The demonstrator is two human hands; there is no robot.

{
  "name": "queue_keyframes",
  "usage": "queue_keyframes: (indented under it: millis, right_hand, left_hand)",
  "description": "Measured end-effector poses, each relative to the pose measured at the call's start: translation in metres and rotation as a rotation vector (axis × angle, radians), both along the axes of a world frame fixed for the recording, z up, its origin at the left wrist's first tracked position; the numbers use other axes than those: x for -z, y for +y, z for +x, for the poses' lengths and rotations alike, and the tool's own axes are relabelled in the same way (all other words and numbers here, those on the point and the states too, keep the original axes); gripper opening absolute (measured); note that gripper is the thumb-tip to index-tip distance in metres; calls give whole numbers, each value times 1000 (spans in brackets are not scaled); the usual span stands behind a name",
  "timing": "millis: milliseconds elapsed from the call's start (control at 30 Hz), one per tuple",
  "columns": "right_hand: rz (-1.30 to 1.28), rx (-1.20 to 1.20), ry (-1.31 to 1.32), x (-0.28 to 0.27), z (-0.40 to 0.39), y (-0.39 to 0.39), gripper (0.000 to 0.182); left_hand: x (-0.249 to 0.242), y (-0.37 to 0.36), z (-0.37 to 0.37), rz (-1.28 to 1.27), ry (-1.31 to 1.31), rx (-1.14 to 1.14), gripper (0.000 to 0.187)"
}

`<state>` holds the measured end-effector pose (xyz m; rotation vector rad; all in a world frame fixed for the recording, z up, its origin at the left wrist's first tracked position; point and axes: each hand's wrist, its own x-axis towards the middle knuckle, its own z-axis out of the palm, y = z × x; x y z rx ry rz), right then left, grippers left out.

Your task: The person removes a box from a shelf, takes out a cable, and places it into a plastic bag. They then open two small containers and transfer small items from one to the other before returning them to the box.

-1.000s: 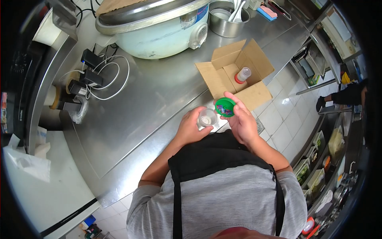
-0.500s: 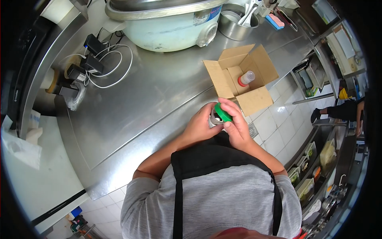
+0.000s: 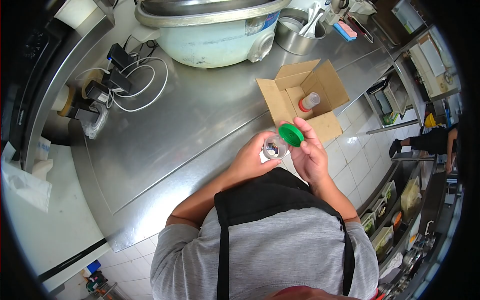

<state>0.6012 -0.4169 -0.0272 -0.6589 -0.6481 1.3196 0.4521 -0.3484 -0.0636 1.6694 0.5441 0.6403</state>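
Observation:
My left hand [image 3: 256, 156] is closed around a clear plastic jar [image 3: 275, 148], its open mouth tilted up toward me. Something small, dark and pale shows inside the jar; I cannot make out what it is. In my right hand [image 3: 311, 154] I grip a green lid [image 3: 291, 135] by its edge, with the underside facing me. The lid is apart from the jar, just to its upper right. Beyond both hands stands an open cardboard box [image 3: 330, 125], and inside it a clear jar with a red lid [image 3: 309, 101] rests lid down.
A steel counter [image 3: 200, 120] runs beneath the box. At its back are a large pale tub [image 3: 210, 45] and a steel pot [image 3: 295, 42] with white utensils. Adapters and white cables [image 3: 116, 80] lie at left. Another person's leg [image 3: 406, 142] shows at far right.
The green lid has come off the jar. My right hand has moved right with it, and the jar's mouth is now uncovered.

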Motion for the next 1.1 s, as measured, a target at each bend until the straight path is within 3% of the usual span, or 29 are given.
queue_keyframes:
  millis: [200,433,700,800,933,1067,1100]
  right_hand:
    - [106,-4,-291,-6,5,-4,50]
    - [246,-4,-1052,-15,2,-7,44]
    - [299,-69,-1349,-26,4,-7,44]
    - [228,-133,-1446,-30,9,-7,46]
    - [-71,-202,-1601,-35,13,-10,47]
    - [-158,-189,-1598,-31,11,-13,50]
    - [-132,-173,-1564,-31,11,-13,51]
  left_hand:
    - [-2,-2,0,33,-53,-53,56]
    - [-12,-1,0,102,10,-26,57]
    - [-10,1,-4,67,109,28,51]
    - [0,2,-5,211,143,5,50]
    - [1,-3,2,456,214,-3,49]
    - [-3,2,2,544,197,-19,50]
    - [-4,4,3,446,180,18,49]
